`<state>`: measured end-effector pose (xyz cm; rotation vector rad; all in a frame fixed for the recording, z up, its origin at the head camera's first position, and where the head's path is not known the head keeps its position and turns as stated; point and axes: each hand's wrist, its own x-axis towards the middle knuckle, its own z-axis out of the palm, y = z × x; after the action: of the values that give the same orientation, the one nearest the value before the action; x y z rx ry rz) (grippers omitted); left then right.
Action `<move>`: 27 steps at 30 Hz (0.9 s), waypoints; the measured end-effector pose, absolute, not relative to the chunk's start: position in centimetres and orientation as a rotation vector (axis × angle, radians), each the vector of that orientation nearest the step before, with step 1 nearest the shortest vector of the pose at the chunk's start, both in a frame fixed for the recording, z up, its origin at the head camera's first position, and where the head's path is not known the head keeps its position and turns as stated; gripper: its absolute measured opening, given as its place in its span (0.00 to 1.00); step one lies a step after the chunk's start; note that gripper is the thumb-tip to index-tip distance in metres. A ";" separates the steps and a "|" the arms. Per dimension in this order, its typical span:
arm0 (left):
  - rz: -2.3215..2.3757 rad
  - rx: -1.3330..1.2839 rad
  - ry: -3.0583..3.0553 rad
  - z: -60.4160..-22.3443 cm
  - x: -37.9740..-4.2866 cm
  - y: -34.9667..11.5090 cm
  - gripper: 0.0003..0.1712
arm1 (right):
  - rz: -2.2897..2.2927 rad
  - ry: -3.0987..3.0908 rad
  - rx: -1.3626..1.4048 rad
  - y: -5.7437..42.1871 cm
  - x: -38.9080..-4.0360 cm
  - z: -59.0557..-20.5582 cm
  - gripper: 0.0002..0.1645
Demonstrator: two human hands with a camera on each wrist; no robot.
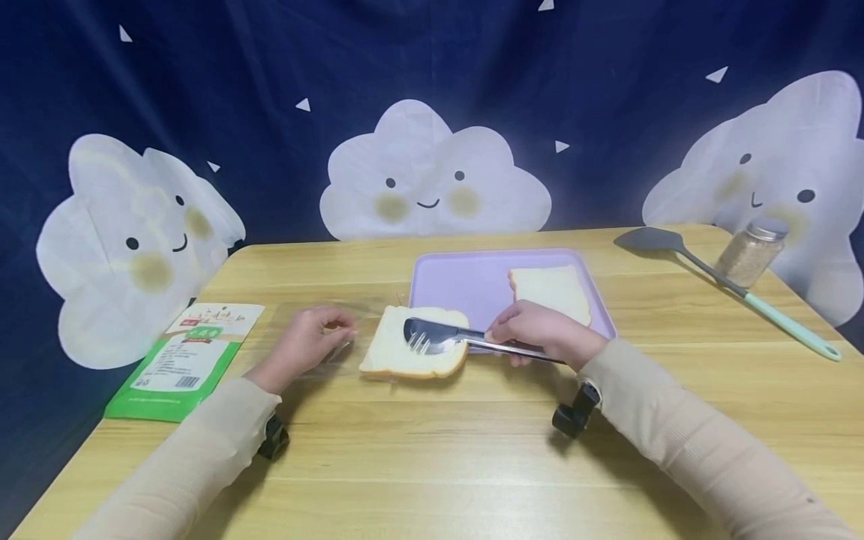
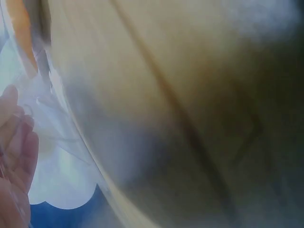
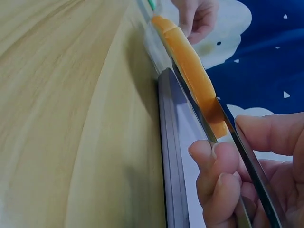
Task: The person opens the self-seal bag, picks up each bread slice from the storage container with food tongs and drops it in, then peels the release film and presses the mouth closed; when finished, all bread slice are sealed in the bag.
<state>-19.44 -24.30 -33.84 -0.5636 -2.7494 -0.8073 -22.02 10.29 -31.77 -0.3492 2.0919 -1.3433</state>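
In the head view my right hand (image 1: 543,330) grips metal serving tongs (image 1: 486,341), one arm ending in a slotted, fork-like head. A crusted slice of white bread (image 1: 385,349) is clamped between the two arms, as the right wrist view also shows along its crust (image 3: 194,71). It is raised above the table beside the near left corner of the lilac tray (image 1: 459,277). My left hand (image 1: 310,341) pinches the edge of a clear plastic bag (image 1: 270,337), which reaches toward the slice. A second bread slice (image 1: 550,289) lies on the tray.
A green and white packet (image 1: 185,360) lies at the table's left edge. On the right, a grey turner with a mint handle (image 1: 790,326) lies near a lidded jar (image 1: 751,255) of pale grains. A dark blue cloud-print curtain (image 1: 432,52) hangs behind the wooden table (image 1: 418,465).
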 end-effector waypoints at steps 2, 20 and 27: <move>-0.809 -0.584 -2.747 -33.9 -19.4 -24.3 0.04 | -1.342 2.094 -0.344 10.3 -22.3 -31.8 0.17; -0.813 -0.668 -2.672 -33.8 -19.2 -24.1 0.06 | -1.393 2.097 -0.276 8.5 -22.7 -31.9 0.17; -0.808 -0.662 -2.632 -33.8 -19.1 -24.0 0.04 | -1.405 2.088 -0.266 7.8 -22.5 -32.1 0.15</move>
<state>-19.15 -23.98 -33.80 -0.6621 -2.6318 -0.8078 -22.52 7.77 -32.13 -0.2659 2.0883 -1.4047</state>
